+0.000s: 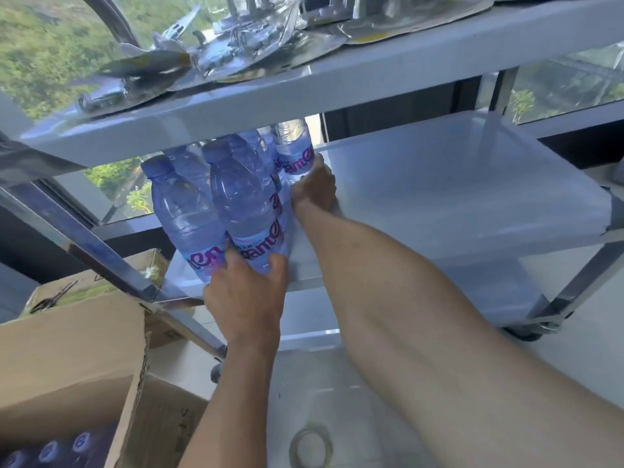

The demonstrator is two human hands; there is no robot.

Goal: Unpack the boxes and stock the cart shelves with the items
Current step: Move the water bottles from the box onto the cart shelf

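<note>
— Where were the water bottles [236, 197] at that moment?

— Standing together on the middle shelf [456, 184] of the cart [304, 92], bunched at its 9 o'clock end. Blue caps, clear bodies, labels with pink lettering. The group ran from the near edge of the shelf back toward 12 o'clock, under the top shelf.

— And the left hand [246, 298]?

— It was at the near end of the group, at about 6 o'clock from the bottles. Its fingers [233, 256] and thumb were curled round the base of the nearest bottle [246, 214], touching the label. A second bottle [182, 214] stood just beside that one at 9 o'clock.

— The right hand [314, 190]?

— It reached further in, at 3 o'clock of the group. It lay against the side of the far bottle [293, 150], fingers pointing away toward 12 o'clock. How far those fingers wrapped round the bottle I could not tell; the hand's back hid them.

— What else was around?

— Shiny packets of metal ware [219, 52] were piled on the top shelf. An open cardboard box [67, 359] sat on the floor at 8 o'clock, with more blue caps [50, 450] showing inside it. A pair of scissors [54, 295] lay on another box behind it. A roll of tape [310, 447] lay on the floor at 6 o'clock, between the forearms.
</note>
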